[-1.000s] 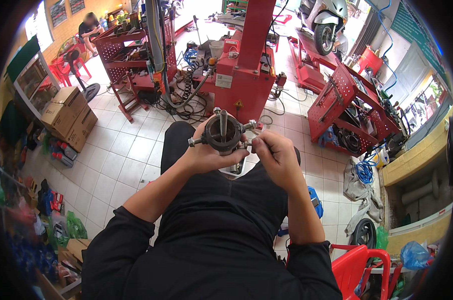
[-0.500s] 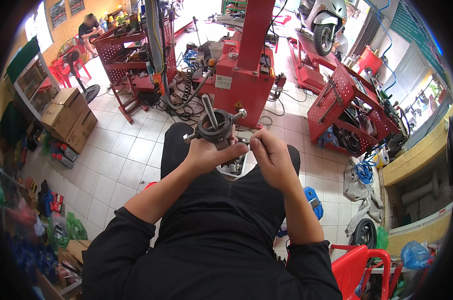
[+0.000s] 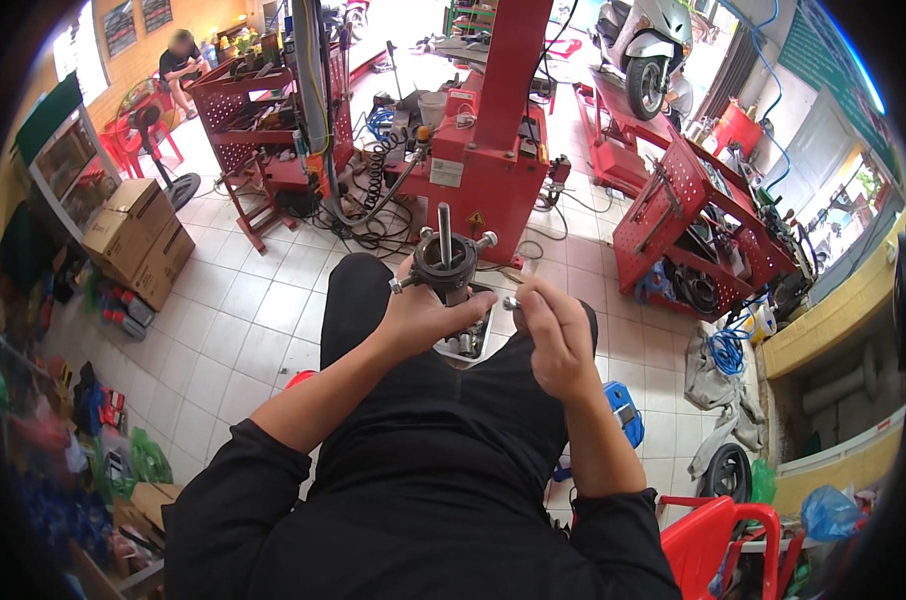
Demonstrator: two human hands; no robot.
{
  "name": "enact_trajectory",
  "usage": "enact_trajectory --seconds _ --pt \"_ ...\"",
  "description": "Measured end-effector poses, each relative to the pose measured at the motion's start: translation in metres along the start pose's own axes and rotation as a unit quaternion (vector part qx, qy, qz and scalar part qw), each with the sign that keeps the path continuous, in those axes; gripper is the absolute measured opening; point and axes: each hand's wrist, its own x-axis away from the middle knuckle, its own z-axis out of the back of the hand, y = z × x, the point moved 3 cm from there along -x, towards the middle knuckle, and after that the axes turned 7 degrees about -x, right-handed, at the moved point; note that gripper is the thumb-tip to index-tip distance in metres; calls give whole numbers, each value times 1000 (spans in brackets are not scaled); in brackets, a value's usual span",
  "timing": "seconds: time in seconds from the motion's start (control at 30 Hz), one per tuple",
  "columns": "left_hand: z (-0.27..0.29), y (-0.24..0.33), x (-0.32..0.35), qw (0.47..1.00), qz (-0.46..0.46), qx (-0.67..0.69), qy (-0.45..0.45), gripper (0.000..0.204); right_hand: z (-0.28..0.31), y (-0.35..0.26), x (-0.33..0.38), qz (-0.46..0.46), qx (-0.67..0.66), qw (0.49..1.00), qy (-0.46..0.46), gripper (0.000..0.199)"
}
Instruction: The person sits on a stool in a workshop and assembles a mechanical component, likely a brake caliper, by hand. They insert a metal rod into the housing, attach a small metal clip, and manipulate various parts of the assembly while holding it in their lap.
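Observation:
My left hand is wrapped round the lower part of a dark metal ring-shaped tool, held upright above my lap. Silver bolts stick out of the ring's sides, and a steel rod rises from its middle. To the right, my right hand pinches a small silver bolt between thumb and fingers, apart from the ring. Below the tool, a white tray of small metal parts sits between my thighs, partly hidden by my left hand.
A red machine with a tall post stands ahead, hoses and cables on the floor beside it. Red tool carts flank it. Cardboard boxes stand left; a red chair is at lower right. Another person sits far left.
The ring tool and my left hand have shifted to the right. My right hand has drawn slightly right and down, and the bolt in its fingers now shows clearly.

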Motion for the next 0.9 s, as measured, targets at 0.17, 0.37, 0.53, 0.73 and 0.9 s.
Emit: enact_trajectory --seconds 0.17,0.37,0.53,0.73,0.9 --pt "-2 -14 0 997 -4 79 -9 26 5 0 -3 10 56 998 21 21" --pt "2 2 7 988 -53 147 -17 34 2 7 -6 11 70 997 25 22" --pt "2 -3 9 993 -41 109 -25 40 -3 9 -7 -29 114 993 20 22" --pt "4 1 7 991 -50 124 -16 31 0 1 -7 -16 168 985 -29 28" --pt "2 4 7 990 -47 131 10 23 0 10 -7 29 139 990 -12 26"
